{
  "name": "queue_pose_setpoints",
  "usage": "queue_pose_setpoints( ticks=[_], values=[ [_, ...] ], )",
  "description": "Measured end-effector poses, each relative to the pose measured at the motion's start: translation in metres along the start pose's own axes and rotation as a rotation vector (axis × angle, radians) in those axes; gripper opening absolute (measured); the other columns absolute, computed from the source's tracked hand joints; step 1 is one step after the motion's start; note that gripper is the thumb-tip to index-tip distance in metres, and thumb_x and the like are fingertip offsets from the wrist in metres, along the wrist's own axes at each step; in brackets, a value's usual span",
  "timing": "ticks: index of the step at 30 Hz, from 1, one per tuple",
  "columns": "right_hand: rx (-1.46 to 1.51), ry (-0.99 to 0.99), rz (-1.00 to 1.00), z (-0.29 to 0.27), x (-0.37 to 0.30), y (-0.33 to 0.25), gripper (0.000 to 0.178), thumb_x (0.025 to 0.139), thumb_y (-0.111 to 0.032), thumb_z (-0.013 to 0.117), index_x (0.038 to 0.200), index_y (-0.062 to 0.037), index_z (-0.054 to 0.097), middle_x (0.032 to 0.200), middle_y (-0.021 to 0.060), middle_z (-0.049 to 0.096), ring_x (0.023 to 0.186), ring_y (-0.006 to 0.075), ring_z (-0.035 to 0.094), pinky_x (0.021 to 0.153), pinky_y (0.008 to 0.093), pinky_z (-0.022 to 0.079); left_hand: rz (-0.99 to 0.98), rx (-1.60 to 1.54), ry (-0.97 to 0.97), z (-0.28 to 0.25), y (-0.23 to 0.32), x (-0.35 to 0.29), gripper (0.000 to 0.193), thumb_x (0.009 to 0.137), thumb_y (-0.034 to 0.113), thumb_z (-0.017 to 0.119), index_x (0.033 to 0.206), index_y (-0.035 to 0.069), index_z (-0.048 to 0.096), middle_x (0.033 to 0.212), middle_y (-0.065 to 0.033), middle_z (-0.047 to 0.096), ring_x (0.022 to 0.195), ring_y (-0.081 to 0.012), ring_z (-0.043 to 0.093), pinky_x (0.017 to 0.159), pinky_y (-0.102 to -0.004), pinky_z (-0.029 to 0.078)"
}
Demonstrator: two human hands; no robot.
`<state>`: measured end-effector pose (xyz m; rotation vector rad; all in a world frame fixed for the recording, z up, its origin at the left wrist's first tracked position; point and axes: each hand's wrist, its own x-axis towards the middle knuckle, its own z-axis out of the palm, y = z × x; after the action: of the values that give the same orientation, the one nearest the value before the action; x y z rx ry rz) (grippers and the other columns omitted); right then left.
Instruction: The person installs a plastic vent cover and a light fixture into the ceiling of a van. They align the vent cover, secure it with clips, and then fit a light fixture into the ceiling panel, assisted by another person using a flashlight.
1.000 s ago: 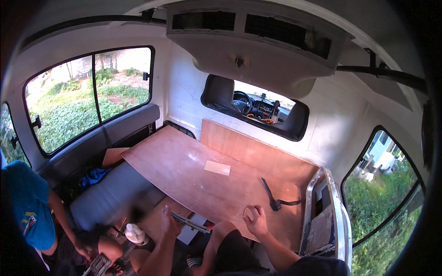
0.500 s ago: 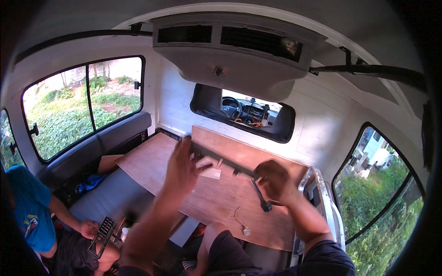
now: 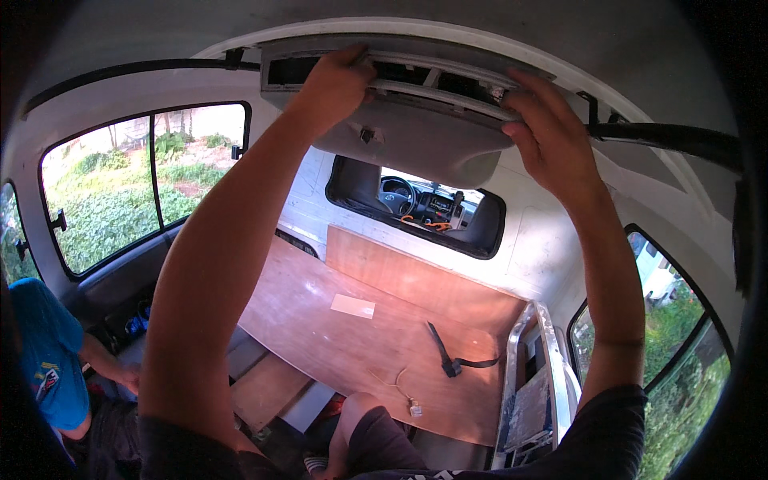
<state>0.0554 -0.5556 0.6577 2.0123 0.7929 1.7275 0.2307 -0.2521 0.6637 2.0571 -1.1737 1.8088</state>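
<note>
A long grey vent frame point(image 3: 442, 98) with a crossbar lies against the opening of the grey overhead housing point(image 3: 432, 132). My left hand point(image 3: 336, 90) grips it toward its left end, fingers curled over the upper edge. At its right end my right hand point(image 3: 552, 132) holds it, fingertips on the upper side and thumb below. Both arms are raised. Whether the frame sits fully in the opening I cannot tell, as my hands cover parts of it.
Below, a brown wooden board point(image 3: 320, 276) carries a paper piece point(image 3: 353, 306), a black strap point(image 3: 450, 366) and a small white connector with wires point(image 3: 414, 408). A person in a blue shirt point(image 3: 52, 352) sits at left. A black rail point(image 3: 664, 136) runs along the right.
Both hands have risen from above the board to the overhead housing, bringing the vent frame up to its opening. At left, the black grille by the seated person has gone from sight behind my arm.
</note>
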Motion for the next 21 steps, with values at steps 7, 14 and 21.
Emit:
queue_pose_setpoints(
  ticks=[7, 14, 21],
  values=[
    [-0.050, -0.033, -0.027, 0.016, -0.009, 0.020, 0.033, 0.085, -0.017, 0.080, 0.114, -0.0092, 0.067, 0.139, 0.0119, 0.059, 0.120, 0.0311, 0.064, 0.099, 0.0437, 0.056, -0.382, -0.259, -0.047, 0.003, 0.027, 0.008, 0.061, 0.100, 0.032, 0.065, 0.153, 0.010, 0.044, 0.148, -0.0301, 0.045, 0.135, -0.0429, 0.053, 0.114, -0.0498, 0.047],
    [-0.123, 0.034, -0.141, 0.022, -0.007, 0.031, 0.031, 0.083, -0.017, 0.082, 0.111, -0.0100, 0.070, 0.135, 0.0106, 0.061, 0.118, 0.0301, 0.063, 0.099, 0.0438, 0.054, -0.253, -0.132, -0.125, -0.015, 0.026, -0.001, 0.065, 0.101, 0.034, 0.063, 0.156, 0.011, 0.040, 0.145, -0.0269, 0.048, 0.131, -0.0442, 0.056, 0.112, -0.0501, 0.048],
    [-0.110, -0.001, -0.089, 0.024, -0.005, 0.031, 0.031, 0.087, -0.022, 0.080, 0.115, -0.0119, 0.071, 0.132, 0.0093, 0.062, 0.117, 0.0276, 0.062, 0.100, 0.0438, 0.054, -0.138, -0.095, -0.112, -0.005, 0.011, 0.000, 0.056, 0.099, 0.023, 0.066, 0.151, 0.011, 0.046, 0.141, -0.0261, 0.054, 0.129, -0.0415, 0.059, 0.110, -0.0499, 0.050]
  ],
)
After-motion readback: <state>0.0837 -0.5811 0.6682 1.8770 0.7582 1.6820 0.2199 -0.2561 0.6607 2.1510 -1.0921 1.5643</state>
